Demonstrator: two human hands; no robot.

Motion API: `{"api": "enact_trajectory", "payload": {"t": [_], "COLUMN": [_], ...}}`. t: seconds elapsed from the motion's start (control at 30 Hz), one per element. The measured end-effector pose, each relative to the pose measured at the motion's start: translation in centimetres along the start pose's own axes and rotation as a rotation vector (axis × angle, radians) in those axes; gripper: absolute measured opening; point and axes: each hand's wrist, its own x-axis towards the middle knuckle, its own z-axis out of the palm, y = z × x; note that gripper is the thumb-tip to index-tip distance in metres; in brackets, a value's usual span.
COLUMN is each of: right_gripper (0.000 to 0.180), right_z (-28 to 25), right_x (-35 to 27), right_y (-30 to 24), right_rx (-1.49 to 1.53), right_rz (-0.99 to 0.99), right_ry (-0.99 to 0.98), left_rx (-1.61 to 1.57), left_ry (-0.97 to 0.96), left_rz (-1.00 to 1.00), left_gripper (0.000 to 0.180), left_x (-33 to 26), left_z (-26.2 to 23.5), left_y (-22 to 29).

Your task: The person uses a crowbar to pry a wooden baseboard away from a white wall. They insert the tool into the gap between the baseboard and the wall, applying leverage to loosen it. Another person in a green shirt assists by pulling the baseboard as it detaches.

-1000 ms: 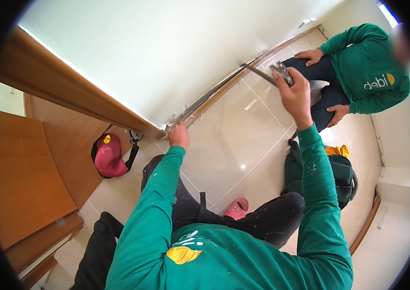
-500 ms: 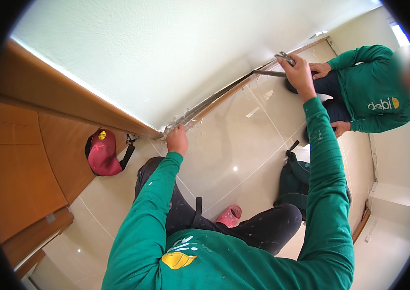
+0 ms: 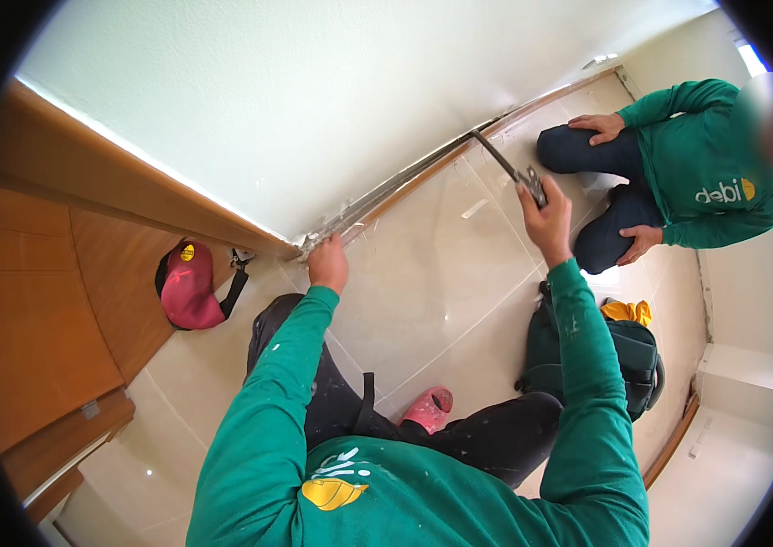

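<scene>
Plainly, the right hand [image 3: 546,219] is clenched around the handle of a metal pry bar [image 3: 500,162] whose far tip is wedged where the floor [image 3: 423,273] meets the wall [image 3: 313,100], while the left hand [image 3: 328,266] presses down on the loose end of the thin baseboard strip [image 3: 386,196] that runs along that same floor edge. If the bar slips out of the joint it may gouge the glossy tiles or spring toward the crouching co-worker [image 3: 678,182] just beyond it; too hard a lever could snap the strip or chip the plaster, and the left fingers sit close to its splintered end. As for containers, a dark green backpack [image 3: 628,360] stands on the floor by the right elbow with something yellow poking from its top; the rest of its contents are hidden. A red cap [image 3: 190,296] lies near the wooden panel [image 3: 49,301].
</scene>
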Motion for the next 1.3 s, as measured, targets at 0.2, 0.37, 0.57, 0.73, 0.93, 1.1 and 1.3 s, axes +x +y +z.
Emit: {"api": "enact_trajectory", "payload": {"t": [0.2, 0.37, 0.57, 0.73, 0.93, 1.1, 1.3], "right_gripper": [0.027, 0.029, 0.040, 0.050, 0.052, 0.051, 0.045], "right_z": [-0.1, -0.2, -0.8, -1.2, -0.6, -0.4, -1.0], "right_x": [-2.8, -4.6, 3.8, 14.2, 17.9, 18.1, 13.5], "right_y": [1.1, 1.5, -0.7, -3.7, -4.2, -4.2, -3.1], "right_rx": [0.012, 0.016, -0.082, -0.104, -0.161, -0.172, -0.070], "right_rz": [0.004, 0.035, -0.147, 0.046, 0.112, 0.114, -0.012], "right_ry": [0.053, 0.087, 0.025, -0.072, -0.175, -0.155, -0.093], "left_rx": [-0.023, -0.003, -0.039, -0.076, -0.055, -0.016, 0.019], "left_ry": [-0.012, -0.036, -0.017, -0.011, -0.043, -0.047, -0.053], "left_rz": [-0.011, -0.016, 0.001, 0.004, -0.026, -0.025, -0.029], "left_gripper": [0.018, 0.016, 0.017, 0.019, 0.021, 0.017, 0.014], "left_x": [0.0, 0.3, 0.2, 0.1, 0.3, 0.3, 0.6], "left_z": [0.1, 0.5, 0.3, -0.4, -0.7, -0.8, -1.1], "left_y": [-0.2, -0.2, -0.4, -0.2, 0.1, 0.3, 0.7]}}
